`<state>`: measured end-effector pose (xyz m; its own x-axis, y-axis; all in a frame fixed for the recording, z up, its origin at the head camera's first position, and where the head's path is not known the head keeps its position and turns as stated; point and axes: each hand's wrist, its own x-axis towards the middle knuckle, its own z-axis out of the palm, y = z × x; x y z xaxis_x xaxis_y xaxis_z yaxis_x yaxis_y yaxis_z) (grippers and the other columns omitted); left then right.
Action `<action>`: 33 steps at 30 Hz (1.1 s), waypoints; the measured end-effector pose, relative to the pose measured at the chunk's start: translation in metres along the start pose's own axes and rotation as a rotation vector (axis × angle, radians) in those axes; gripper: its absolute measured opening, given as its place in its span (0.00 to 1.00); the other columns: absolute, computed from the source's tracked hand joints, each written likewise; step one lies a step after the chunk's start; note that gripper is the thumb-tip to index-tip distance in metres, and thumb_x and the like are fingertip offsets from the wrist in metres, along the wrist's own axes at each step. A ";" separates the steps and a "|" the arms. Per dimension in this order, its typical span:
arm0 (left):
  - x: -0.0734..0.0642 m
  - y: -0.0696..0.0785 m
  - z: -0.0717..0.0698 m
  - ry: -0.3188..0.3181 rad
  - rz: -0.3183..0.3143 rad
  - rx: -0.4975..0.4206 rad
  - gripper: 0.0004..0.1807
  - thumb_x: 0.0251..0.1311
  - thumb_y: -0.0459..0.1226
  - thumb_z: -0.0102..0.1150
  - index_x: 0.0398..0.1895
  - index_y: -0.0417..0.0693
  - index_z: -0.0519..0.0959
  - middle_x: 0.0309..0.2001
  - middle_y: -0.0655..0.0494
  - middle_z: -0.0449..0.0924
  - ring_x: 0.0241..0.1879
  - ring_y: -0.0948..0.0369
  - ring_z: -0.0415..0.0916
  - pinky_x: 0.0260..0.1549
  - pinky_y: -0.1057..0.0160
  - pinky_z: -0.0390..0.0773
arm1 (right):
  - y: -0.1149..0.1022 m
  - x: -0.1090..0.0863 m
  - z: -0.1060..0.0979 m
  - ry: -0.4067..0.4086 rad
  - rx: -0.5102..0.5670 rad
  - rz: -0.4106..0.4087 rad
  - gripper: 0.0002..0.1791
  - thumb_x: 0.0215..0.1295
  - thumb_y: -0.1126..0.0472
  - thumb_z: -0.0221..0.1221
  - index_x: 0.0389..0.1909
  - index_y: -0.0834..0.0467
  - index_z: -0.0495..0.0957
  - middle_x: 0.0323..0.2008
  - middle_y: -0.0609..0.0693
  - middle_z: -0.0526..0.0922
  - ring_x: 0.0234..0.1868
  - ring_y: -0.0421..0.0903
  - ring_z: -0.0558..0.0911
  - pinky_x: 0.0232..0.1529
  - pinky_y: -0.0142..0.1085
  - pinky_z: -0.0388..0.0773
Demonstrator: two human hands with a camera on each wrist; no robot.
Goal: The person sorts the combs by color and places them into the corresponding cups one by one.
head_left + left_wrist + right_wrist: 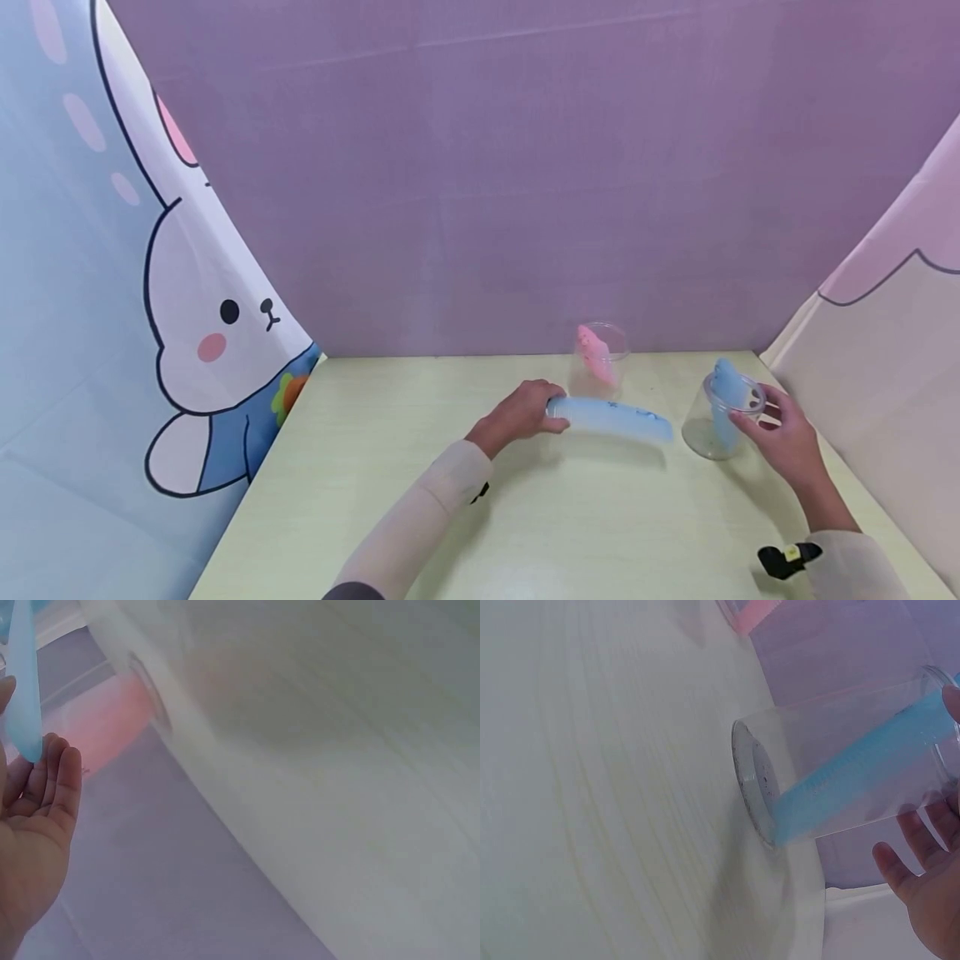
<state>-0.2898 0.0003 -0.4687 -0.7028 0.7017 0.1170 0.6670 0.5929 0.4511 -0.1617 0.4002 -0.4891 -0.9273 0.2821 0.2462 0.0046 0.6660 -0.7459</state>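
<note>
My left hand (527, 410) pinches one end of a light blue comb (611, 417), held level over the table with its teeth facing down. Only the comb's edge shows in the left wrist view, above my curved fingers. On the right, my right hand (785, 435) grips a clear jar (703, 421) near its rim, thumb on the near side. Inside leans another blue comb (862, 754), its top poking out past the rim. Behind my left hand stands a second clear jar (619, 367) with a pink comb (597, 354) slanted in it.
The pale wood-grain table (390, 400) ends at a purple cloth backdrop (480, 183). A blue cloth with a printed rabbit (195, 333) hangs on the left, and a pink and cream cloth (892, 358) lines the right edge.
</note>
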 end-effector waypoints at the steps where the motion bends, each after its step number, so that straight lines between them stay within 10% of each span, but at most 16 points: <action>1: 0.001 0.001 -0.001 0.009 -0.007 -0.005 0.22 0.63 0.48 0.69 0.55 0.47 0.82 0.44 0.58 0.82 0.38 0.66 0.74 0.39 0.72 0.77 | 0.000 0.000 0.000 -0.001 -0.001 0.000 0.44 0.71 0.47 0.62 0.76 0.66 0.55 0.66 0.73 0.67 0.45 0.15 0.56 0.38 0.11 0.65; 27: 0.030 0.056 -0.013 0.169 0.085 0.069 0.21 0.64 0.48 0.67 0.54 0.47 0.80 0.42 0.59 0.82 0.35 0.66 0.72 0.33 0.75 0.69 | 0.002 0.001 0.000 -0.008 -0.004 0.006 0.45 0.71 0.47 0.62 0.77 0.66 0.54 0.67 0.72 0.66 0.47 0.17 0.58 0.38 0.11 0.66; 33: 0.035 0.069 -0.015 0.175 0.047 0.036 0.20 0.64 0.49 0.67 0.52 0.48 0.78 0.36 0.61 0.76 0.32 0.66 0.70 0.28 0.75 0.68 | 0.002 0.002 0.001 -0.009 -0.016 0.017 0.45 0.71 0.46 0.61 0.77 0.66 0.54 0.67 0.72 0.66 0.55 0.50 0.73 0.38 0.11 0.65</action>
<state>-0.2721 0.0601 -0.4206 -0.7010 0.6512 0.2907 0.7062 0.5774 0.4096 -0.1640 0.4018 -0.4910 -0.9305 0.2872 0.2275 0.0265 0.6722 -0.7399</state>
